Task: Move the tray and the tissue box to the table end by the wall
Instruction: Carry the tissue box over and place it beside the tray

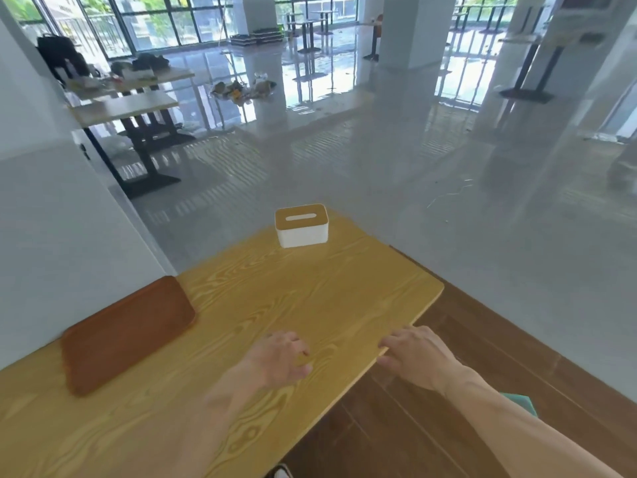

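A brown tray lies flat on the yellow wooden table, close against the white wall on the left. A white tissue box with a wooden lid and a slot stands upright at the table's far end, away from the wall side. My left hand hovers over the table's near middle, fingers loosely curled and apart, holding nothing. My right hand is at the table's right edge, its fingertips touching the edge, with nothing in it.
Beyond the table's right edge is dark wood flooring, then a glossy grey floor. Other tables stand far off at the left, with clutter on them. A white pillar and windows fill the background.
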Demonstrator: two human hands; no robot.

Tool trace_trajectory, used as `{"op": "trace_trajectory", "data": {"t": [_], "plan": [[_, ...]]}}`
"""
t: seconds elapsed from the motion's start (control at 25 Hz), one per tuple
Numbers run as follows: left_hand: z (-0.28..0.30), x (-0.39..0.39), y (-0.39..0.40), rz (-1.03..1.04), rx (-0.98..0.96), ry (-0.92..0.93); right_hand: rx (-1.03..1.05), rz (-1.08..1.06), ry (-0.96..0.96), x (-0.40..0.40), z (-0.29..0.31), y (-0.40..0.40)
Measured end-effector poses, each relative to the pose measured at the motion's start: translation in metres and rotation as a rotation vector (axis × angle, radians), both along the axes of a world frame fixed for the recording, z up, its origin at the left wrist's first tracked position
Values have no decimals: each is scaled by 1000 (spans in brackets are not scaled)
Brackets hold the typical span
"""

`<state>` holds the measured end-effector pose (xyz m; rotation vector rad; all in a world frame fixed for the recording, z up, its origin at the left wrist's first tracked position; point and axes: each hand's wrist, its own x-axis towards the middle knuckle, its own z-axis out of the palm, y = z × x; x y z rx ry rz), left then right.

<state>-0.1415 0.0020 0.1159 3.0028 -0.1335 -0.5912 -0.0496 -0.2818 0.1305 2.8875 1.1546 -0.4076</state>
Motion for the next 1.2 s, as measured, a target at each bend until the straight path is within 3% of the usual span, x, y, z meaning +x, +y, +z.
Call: {"op": "trace_trajectory", "data": {"t": [0.48,1.2], "plan": [[-22,80,6,63,-11,30,-22,1,80,87,-13,3],[-36,207,117,346,35,187,-62,213,147,300,-41,139]]}}
